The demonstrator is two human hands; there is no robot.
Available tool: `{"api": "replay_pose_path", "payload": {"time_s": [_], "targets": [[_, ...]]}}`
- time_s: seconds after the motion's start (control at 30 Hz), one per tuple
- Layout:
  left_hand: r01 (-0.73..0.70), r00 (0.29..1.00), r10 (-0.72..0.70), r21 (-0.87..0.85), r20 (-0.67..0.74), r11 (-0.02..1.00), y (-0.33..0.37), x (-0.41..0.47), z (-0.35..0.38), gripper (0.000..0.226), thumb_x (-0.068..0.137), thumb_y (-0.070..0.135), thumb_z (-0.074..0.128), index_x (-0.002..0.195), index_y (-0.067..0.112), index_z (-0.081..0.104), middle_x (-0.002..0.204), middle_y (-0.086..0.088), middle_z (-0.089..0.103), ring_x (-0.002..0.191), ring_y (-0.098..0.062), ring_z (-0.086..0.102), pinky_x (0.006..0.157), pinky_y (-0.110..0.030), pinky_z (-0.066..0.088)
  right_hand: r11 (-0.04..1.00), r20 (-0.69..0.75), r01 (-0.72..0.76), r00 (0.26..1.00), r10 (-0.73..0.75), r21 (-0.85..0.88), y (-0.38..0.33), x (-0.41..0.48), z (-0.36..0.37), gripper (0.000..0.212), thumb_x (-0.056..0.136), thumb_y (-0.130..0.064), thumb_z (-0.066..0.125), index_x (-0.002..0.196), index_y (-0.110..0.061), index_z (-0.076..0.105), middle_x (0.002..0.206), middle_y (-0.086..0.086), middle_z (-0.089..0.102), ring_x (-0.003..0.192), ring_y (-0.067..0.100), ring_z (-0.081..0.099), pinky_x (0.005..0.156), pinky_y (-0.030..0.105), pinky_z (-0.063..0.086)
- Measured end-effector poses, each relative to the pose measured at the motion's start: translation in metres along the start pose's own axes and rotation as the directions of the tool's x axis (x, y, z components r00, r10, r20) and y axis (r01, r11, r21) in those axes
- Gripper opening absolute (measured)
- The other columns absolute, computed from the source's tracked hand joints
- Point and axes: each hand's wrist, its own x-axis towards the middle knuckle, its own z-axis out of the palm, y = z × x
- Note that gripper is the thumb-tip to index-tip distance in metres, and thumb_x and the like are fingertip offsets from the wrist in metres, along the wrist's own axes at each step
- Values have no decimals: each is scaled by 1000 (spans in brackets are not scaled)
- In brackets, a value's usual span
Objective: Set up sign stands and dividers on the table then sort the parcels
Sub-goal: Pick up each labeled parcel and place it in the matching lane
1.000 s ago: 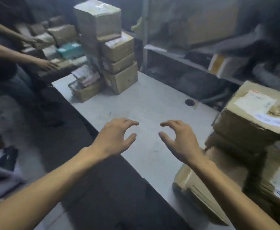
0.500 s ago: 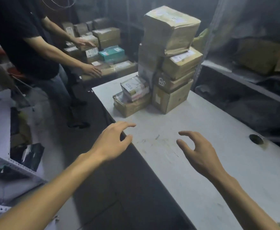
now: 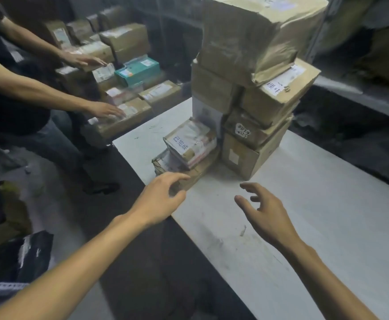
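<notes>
- Table (image 3: 316, 215): white top, scuffed and marked, seen running from the near right to the far left.
- Stack of parcels (image 3: 253, 95): brown cardboard boxes piled several high at the far end of the table, the topmost being the largest. White labels are borne on some sides. It is placed beyond both hands and apart from them.
- Second person (image 3: 8, 95): stood at the left in a dark top, with both hands laid flat on a separate pile of boxes (image 3: 124, 107) past the table's far end. 1 teal box (image 3: 138, 70) is included in that pile.
- Flat parcel (image 3: 202, 168): low, taped, set at the table's left edge just beside the stack's base.
- Small parcel (image 3: 190, 144): wrapped in clear tape, hand-lettered white label, rested tilted on the flat parcel.
- Left hand (image 3: 160, 200): held empty, fingers loosely curved, fingertips at the flat parcel's near corner. Contact cannot be told.
- Right hand (image 3: 266, 211): held empty over bare table, fingers spread and bent, short of the stack, well apart from the left hand.
</notes>
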Motion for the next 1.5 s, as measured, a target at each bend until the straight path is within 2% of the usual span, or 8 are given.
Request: {"api": "replay_pose_path", "payload": {"time_s": [0.27, 0.4, 0.57, 0.7, 0.97, 1.13, 1.37, 1.5], "targets": [[45, 996, -49, -61, -70, 997, -35, 86, -27, 36, 91, 17, 59, 125, 31, 60, 128, 11, 55, 118, -10, 50, 102, -28, 39, 995, 15, -35, 999, 34, 95, -24, 87, 44, 41, 93, -47, 59, 130, -31, 52, 129, -14, 57, 109, 11, 60, 82, 22, 45], [-37, 984, -1, -211, -176, 977, -29, 128, -46, 32, 93, 17, 60, 121, 33, 60, 123, 14, 55, 115, -6, 52, 100, -27, 42, 984, -241, 25, 970, 19, 177, -48, 108, 29, 17, 91, -45, 61, 102, -32, 59, 98, -20, 64, 87, -3, 62, 72, 18, 47], [-236, 942, 139, -307, -307, 922, 6, 178, -89, 42, 93, 23, 61, 133, 27, 51, 131, 7, 53, 113, -7, 53, 93, -26, 47, 946, -645, 177, 763, 43, 273, -85, 106, -16, 25, 90, -49, 53, 79, -28, 61, 74, -7, 66, 68, 16, 66, 60, 46, 56], [-400, 891, 271, -349, -364, 848, 42, 213, -123, 61, 86, 38, 59, 143, 31, 38, 140, 4, 46, 122, -10, 49, 102, -33, 45, 860, -804, 327, 576, 147, 392, -126, 111, -64, 16, 88, -44, 50, 87, -29, 53, 87, 5, 62, 72, 22, 62, 50, 31, 50], [-333, 926, 342, -776, -161, 536, 118, 264, -161, 65, 83, 61, 54, 132, 19, 49, 118, 2, 67, 103, -7, 66, 84, -28, 52, 683, -493, 203, 830, 260, 701, -167, 170, -114, 60, 83, -59, 52, 131, -24, 53, 128, 0, 62, 116, 18, 61, 90, 35, 51], [-283, 952, 265, -766, -152, 578, 127, 272, -154, 60, 76, 62, 67, 118, 21, 57, 115, 2, 70, 108, -15, 66, 98, -43, 51, 652, -487, 180, 810, 326, 736, -171, 182, -106, 60, 86, -47, 62, 136, -28, 36, 118, -7, 61, 117, 22, 60, 101, 46, 49], [-392, 917, 303, -724, -259, 568, 136, 255, -151, 39, 86, 41, 67, 117, 20, 55, 113, 1, 67, 105, -14, 65, 88, -29, 55, 618, -567, 305, 773, 284, 725, -172, 169, -109, 54, 85, -36, 61, 133, -23, 39, 115, -2, 62, 94, 12, 65, 67, 30, 53], [-483, 870, 375, -709, -320, 515, 155, 239, -154, 37, 82, 38, 69, 112, 21, 57, 111, -3, 67, 104, -22, 65, 88, -37, 56, 583, -617, 391, 745, 255, 713, -167, 147, -117, 59, 77, -32, 60, 131, -24, 38, 124, 3, 61, 109, 23, 65, 74, 37, 56]]}}
